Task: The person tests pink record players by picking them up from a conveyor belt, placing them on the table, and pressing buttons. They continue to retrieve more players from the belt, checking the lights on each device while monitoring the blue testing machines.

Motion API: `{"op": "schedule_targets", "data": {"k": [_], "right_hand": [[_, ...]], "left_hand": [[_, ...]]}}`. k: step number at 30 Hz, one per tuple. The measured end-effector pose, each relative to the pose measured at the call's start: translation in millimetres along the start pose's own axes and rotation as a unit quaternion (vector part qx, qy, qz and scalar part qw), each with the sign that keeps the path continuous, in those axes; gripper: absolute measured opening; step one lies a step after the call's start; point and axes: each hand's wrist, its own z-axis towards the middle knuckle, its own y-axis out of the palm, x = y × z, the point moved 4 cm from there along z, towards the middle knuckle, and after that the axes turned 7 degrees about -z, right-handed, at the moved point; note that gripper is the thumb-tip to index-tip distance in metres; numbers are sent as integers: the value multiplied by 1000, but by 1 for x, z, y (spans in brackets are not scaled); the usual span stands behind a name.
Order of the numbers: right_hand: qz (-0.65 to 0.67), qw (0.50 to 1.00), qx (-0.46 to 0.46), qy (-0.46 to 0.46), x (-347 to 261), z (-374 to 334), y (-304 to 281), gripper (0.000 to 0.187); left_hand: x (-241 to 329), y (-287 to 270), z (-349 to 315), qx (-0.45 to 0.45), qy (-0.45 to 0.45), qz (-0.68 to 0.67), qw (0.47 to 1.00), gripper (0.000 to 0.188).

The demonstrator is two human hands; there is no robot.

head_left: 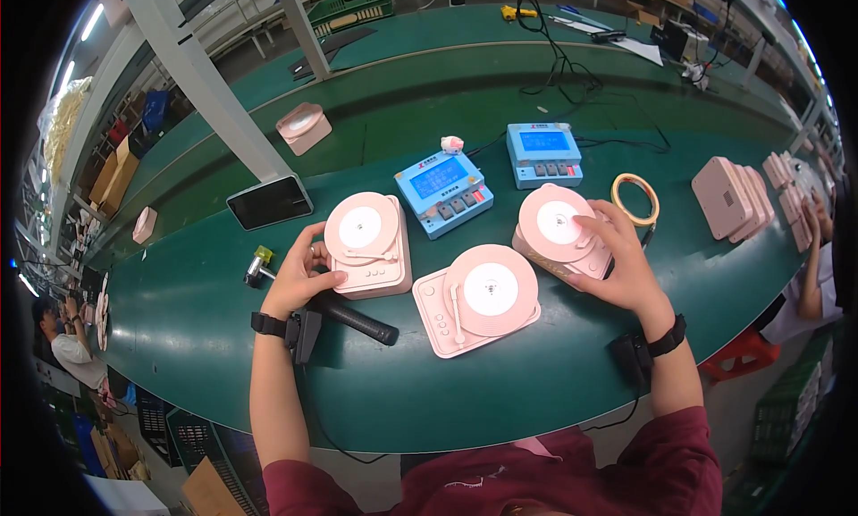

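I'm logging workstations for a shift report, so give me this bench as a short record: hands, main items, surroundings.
Left hand: holding left turntable at its side
Right hand: on right turntable, a fingertip at its disc
Middle turntable: disc up, untouched
Turntable colour: pink, white disc centres
Behind: two blue boxes with screens
Far left of boxes: phone
Beyond right hand: tape roll
Surface: green table

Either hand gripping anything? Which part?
Left hand grips the left pink turntable by its left side; right hand, the right pink turntable by its right side.
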Motion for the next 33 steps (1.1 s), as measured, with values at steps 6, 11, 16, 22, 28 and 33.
{"op": "schedule_targets", "data": {"k": [6, 11, 16, 22, 28, 33], "right_hand": [[7, 1000, 1, 1, 0, 0, 0, 68], [4, 1000, -1, -2, 1, -1, -2, 68], [7, 1000, -1, -11, 0, 0, -2, 68], [14, 1000, -5, -7, -1, 2, 1, 69], [15, 1000, -1, -4, 2, 4, -2, 70], [4, 1000, 0, -3, 2, 5, -6, 71]], "left_hand": [[0, -1, -2, -11, 1, 33, 999, 78], [-2, -3, -4, -9, 14, 23, 1000, 52], [-8, -14, -12, 52, 26, 87, 995, 22], [-8, -33, -47, 44, 28, 214, 975, 44], [-12, -93, -68, 79, -86, 211, 971, 50], [42, -110, -35, 88, -109, 406, 903, 47]]}}
